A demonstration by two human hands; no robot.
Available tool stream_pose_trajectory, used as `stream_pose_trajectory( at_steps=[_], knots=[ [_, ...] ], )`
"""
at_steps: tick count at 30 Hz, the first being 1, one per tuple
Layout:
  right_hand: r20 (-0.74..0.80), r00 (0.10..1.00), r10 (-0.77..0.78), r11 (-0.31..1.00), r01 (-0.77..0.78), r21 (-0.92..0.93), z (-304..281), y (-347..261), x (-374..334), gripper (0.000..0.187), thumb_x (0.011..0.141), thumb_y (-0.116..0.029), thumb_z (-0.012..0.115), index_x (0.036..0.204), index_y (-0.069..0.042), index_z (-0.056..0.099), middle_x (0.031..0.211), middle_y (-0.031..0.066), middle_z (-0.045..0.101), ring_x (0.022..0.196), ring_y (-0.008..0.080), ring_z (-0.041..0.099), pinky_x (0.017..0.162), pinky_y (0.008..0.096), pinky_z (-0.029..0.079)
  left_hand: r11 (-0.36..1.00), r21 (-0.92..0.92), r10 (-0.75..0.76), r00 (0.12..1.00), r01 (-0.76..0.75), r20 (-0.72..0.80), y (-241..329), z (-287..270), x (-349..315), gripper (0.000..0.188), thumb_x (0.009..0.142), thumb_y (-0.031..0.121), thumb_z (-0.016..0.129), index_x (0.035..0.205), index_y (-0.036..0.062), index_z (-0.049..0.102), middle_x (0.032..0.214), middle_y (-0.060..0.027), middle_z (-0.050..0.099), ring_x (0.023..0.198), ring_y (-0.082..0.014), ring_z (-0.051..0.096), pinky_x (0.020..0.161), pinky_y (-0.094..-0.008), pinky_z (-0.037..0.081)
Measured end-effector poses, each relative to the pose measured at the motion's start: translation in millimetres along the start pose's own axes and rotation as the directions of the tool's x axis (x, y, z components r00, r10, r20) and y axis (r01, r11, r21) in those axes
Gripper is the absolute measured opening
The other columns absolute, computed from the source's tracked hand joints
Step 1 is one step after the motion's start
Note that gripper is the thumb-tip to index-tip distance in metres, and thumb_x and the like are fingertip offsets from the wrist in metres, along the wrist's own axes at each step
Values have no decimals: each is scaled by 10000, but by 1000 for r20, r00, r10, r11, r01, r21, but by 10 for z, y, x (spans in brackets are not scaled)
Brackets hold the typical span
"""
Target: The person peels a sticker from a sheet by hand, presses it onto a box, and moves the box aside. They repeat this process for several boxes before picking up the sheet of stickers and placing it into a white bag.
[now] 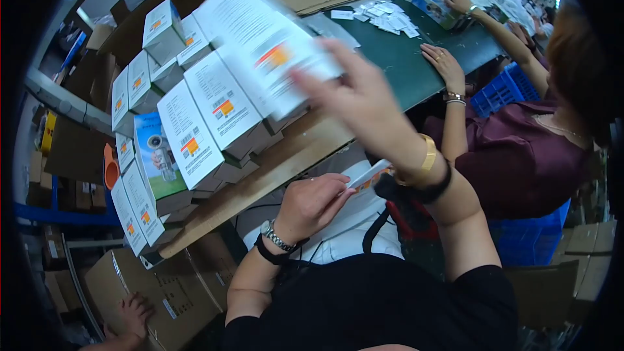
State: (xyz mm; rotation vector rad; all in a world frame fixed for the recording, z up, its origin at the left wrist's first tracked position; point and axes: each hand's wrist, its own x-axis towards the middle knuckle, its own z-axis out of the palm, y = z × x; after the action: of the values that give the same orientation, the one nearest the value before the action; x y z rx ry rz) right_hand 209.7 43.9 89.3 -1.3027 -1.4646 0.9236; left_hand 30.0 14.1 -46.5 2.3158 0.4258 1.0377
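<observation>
My right hand (364, 94), blurred by motion, grips the right end of a white printed box (250, 23) with an orange label. This box is also blurred, and it overlaps the stacked boxes at the table's edge. Close to my body, my left hand (309, 203) pinches a thin white strip (369, 173). Orange patches show beside that strip, partly covered by my right forearm. Left of my hands stand several white boxes (224, 104) with orange labels. One box (158, 156) among them turns a blue and green picture side towards me.
On the green tabletop (403, 65) lies a heap of small white packets (387, 16). A co-worker (513, 136) sits at the right, one hand on the table and one on a box. Blue crates (526, 234) stand below. Another person's hand (135, 315) touches a large carton (153, 286).
</observation>
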Motion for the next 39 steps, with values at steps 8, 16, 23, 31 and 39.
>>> stream_pose_trajectory(
  at_steps=[8,16,23,31,39],
  knots=[
    [-124,812,-571,707,409,-577,190,352,259,410,1125,-384,634,1254,-15,757,1195,198,731,1228,342,585,1078,469,464,999,-25,-46,998,45,-45,-46,-82,-66,88,927,-3,822,964,10,743,981,-128,807,713,-258,756,638,-345,585],
    [-455,798,-394,899,231,-373,-390,1275,122,279,1094,-264,702,1237,-30,756,1120,145,743,984,238,677,893,374,554,972,-78,-230,968,223,-103,-139,-117,-87,13,1002,-25,750,1001,-15,741,944,-139,792,783,-201,768,693,-302,577],
    [-493,799,-344,900,131,-416,-378,2096,150,240,1023,-267,780,1120,-49,761,951,97,731,819,222,710,764,365,574,926,-176,-376,863,335,-338,-532,-12,-272,75,1115,59,676,1108,-14,692,856,-15,679,745,-64,615,681,-220,498],
    [-514,818,-259,942,95,-322,-379,2011,117,235,1023,-288,768,1027,-53,761,848,80,731,787,241,707,753,385,557,939,-13,-332,895,344,-298,-567,-1,-213,115,1116,81,686,1085,-31,692,831,-20,675,713,-61,591,646,-219,465],
    [-497,818,-289,921,95,-379,-390,2019,99,219,1026,-256,760,933,-58,763,832,80,729,766,249,702,756,388,553,928,88,-322,899,361,-299,-529,36,-153,119,1105,74,698,1054,-34,703,810,-25,670,683,-64,581,612,-229,446]
  ],
)
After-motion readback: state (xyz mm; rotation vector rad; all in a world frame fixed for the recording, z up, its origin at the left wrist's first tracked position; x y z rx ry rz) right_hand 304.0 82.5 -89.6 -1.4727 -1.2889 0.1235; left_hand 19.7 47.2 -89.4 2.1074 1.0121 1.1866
